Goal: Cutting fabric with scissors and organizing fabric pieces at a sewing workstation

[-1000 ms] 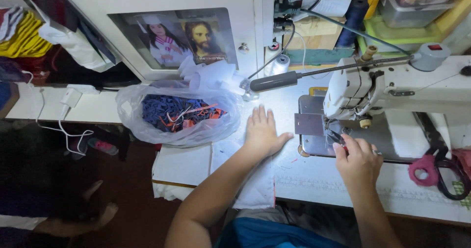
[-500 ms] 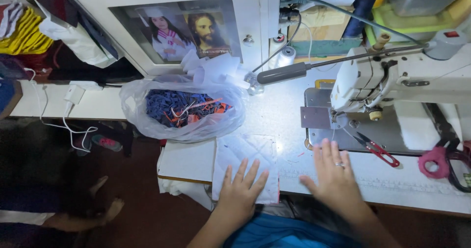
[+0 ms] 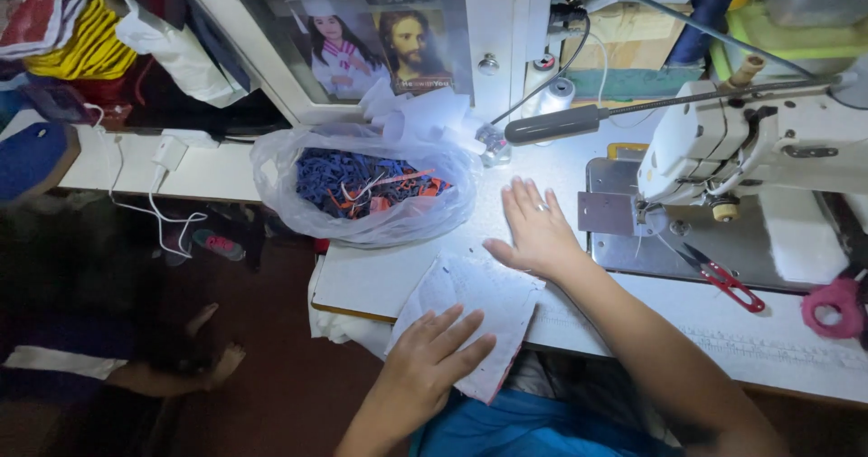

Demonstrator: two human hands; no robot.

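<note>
Both hands lie spread flat, pinching nothing: left hand (image 3: pixel 434 353) on the white fabric piece (image 3: pixel 475 317) overhanging the bench's (image 3: pixel 371 281) front edge, right hand (image 3: pixel 533 226) at its far corner. Smoothing it well likely means pressing evenly, palms sliding outward.

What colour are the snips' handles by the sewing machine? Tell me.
Red, in the head view: the snips lie on the sewing machine bed.

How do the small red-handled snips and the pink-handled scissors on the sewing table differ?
The red-handled snips are slim and lie in full view on the machine's metal plate; the pink-handled scissors have big loop handles and are cut off by the picture's right edge. The snips lie nearer the right hand. Both lie flat, untouched.
</note>
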